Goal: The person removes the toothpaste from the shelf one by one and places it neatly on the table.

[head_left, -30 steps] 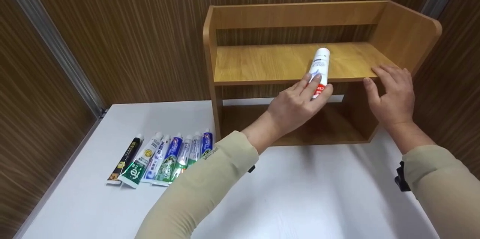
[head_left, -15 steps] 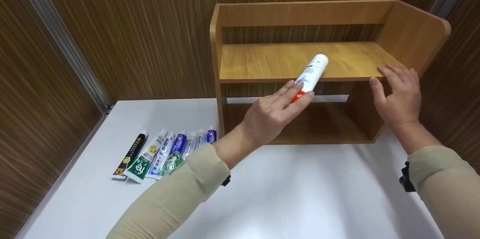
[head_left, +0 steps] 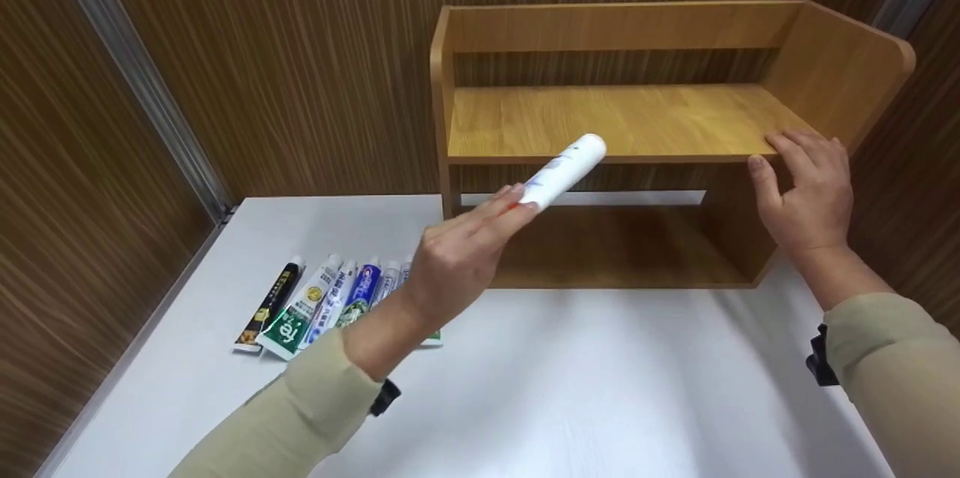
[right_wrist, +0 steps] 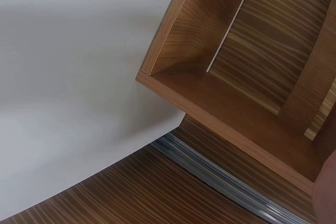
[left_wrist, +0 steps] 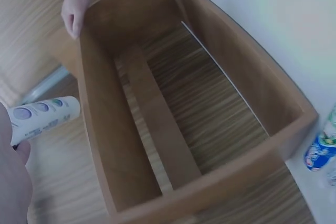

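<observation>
A white toothpaste tube [head_left: 566, 169] with blue print and a little red is pinched between the fingers and thumb of my left hand [head_left: 456, 257]. It tilts up and to the right, in front of the upper board of a wooden shelf [head_left: 540, 118]. In the left wrist view the tube's rounded white end [left_wrist: 71, 107] points toward the shelf's board edge. My right hand [head_left: 810, 193] rests at the right end of that upper board, fingers laid over the front edge and thumb apart from them. Only a blurred bit of this hand [right_wrist: 326, 190] shows in the right wrist view.
Several toothpaste tubes lie side by side on the white table [head_left: 585, 380], left of the shelf. Among them are a black tube [head_left: 271, 302], a green-and-white tube [head_left: 304, 309] and a blue tube [head_left: 364, 287]. My left forearm partly covers the row. Wood-grain walls stand behind and at both sides.
My left hand has moved left and down, away from the upper board, carrying the toothpaste tube, which now leans further over. The right hand stays on the shelf edge; the view has shifted slightly.
</observation>
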Demonstrator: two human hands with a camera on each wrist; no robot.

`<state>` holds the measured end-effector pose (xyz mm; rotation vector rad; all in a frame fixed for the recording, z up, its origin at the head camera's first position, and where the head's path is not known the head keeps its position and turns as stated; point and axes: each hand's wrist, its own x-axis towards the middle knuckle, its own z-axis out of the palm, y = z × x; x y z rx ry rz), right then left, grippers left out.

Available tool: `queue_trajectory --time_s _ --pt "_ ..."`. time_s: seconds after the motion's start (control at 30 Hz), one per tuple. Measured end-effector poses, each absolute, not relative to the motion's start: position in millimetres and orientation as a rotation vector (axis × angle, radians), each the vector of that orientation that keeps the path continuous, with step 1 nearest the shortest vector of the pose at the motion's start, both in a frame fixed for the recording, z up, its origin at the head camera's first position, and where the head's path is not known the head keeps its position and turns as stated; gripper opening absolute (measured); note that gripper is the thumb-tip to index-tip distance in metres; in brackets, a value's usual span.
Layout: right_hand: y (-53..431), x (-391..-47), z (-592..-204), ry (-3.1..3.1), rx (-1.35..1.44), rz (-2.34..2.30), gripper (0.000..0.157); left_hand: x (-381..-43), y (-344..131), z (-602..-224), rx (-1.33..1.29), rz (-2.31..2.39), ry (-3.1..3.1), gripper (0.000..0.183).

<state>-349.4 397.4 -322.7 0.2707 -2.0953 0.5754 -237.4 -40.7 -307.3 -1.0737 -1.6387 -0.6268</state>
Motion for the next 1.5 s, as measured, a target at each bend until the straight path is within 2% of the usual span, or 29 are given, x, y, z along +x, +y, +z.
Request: queue_trajectory --time_s 0.43,0.7,0.97,1.5 --pt "402 -349 -323 -2.052 0.294 0.585 0.041 -216 -94 -313 -0.938 -1.025 -1.663 0.041" --pt "400 -348 -324 -2.057 0.29 0.584 0.041 -201 -121 -307 -0.769 -1.181 -1.614 0.032" --pt "400 -347 -326 -2.05 0.292 0.582 0.041 -181 -146 -296 -0.583 -1.178 -1.596 0.031" --pt "399 -352 -326 -2.059 0.298 0.599 0.041 -200 -234 -331 -0.176 -1.361 -1.656 0.032"
